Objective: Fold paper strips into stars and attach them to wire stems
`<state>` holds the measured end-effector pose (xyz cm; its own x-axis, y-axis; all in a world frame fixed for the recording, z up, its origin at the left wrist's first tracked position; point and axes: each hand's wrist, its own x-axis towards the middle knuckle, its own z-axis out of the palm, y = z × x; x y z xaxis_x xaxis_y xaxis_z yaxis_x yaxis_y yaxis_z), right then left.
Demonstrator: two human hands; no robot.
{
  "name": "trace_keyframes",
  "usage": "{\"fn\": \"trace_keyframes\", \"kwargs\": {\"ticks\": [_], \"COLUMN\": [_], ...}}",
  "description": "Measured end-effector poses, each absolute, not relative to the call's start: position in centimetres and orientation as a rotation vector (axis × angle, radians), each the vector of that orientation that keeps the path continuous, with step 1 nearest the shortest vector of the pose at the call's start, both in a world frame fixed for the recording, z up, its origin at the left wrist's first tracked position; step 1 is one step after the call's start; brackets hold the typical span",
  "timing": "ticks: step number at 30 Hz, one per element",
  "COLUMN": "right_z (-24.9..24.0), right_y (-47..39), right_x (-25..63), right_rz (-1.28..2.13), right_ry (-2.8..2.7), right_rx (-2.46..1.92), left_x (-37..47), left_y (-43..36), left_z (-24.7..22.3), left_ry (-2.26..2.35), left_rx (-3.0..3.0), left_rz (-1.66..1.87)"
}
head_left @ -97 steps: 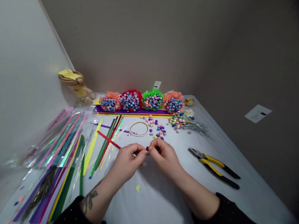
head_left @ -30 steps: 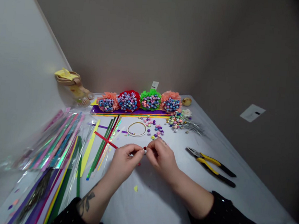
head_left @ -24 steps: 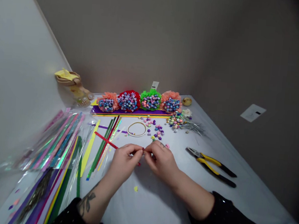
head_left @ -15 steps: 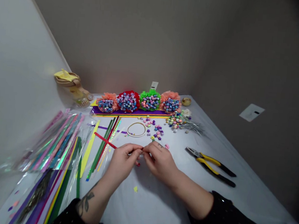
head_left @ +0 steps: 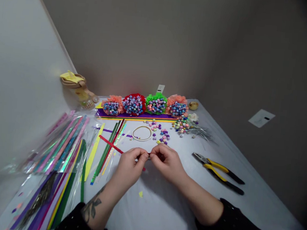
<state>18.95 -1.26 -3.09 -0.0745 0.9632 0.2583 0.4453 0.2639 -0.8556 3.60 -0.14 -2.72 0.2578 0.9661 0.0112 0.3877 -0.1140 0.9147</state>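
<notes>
My left hand (head_left: 130, 167) is closed in a pinch on a red paper strip (head_left: 111, 145), whose long tail sticks out to the left over other strips. Fingertip to fingertip with it, my right hand (head_left: 168, 165) pinches the strip's near end. Only a small dark bit of that end shows between the thumbs and forefingers, so its shape is hidden. Beyond my hands lies a pale ring (head_left: 141, 139), with small folded paper stars (head_left: 164, 134) in purple, pink and yellow to its right.
Pliers (head_left: 217, 172) with yellow and black handles lie at right. Bagged glittery strips (head_left: 62, 143) and loose green strips (head_left: 107, 154) cover the left. Along the back wall stand crepe-paper bunches of stars, one of them green (head_left: 156, 104). Silver wires (head_left: 202, 131) lie at back right.
My fingers have shifted their grip slightly at the strip's end, and the fingertips of both hands still meet. The whole view has moved a little; the things on the table lie as before.
</notes>
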Motion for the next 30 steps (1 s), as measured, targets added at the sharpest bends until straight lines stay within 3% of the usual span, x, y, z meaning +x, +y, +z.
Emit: {"fn": "trace_keyframes", "kwargs": {"ticks": [7,19,30], "right_z": [-3.3,-2.8,-3.5], "right_y": [-0.8,-0.7,-0.2], "right_x": [19.0,19.2,19.3], "right_rz": [1.091,1.292,1.490], "right_ry": [-1.455,-1.430,-0.769], "right_rx": [-1.318,-1.262,-1.099], "left_x": [3.7,3.5,3.0], "left_y": [-0.2,0.1,0.2], "left_z": [-2.3,-2.4,-2.9], "left_ry": [1.233,1.255,0.972], "left_rx": [1.540,1.769,1.099], "left_rz": [0.822,0.807,1.133]}}
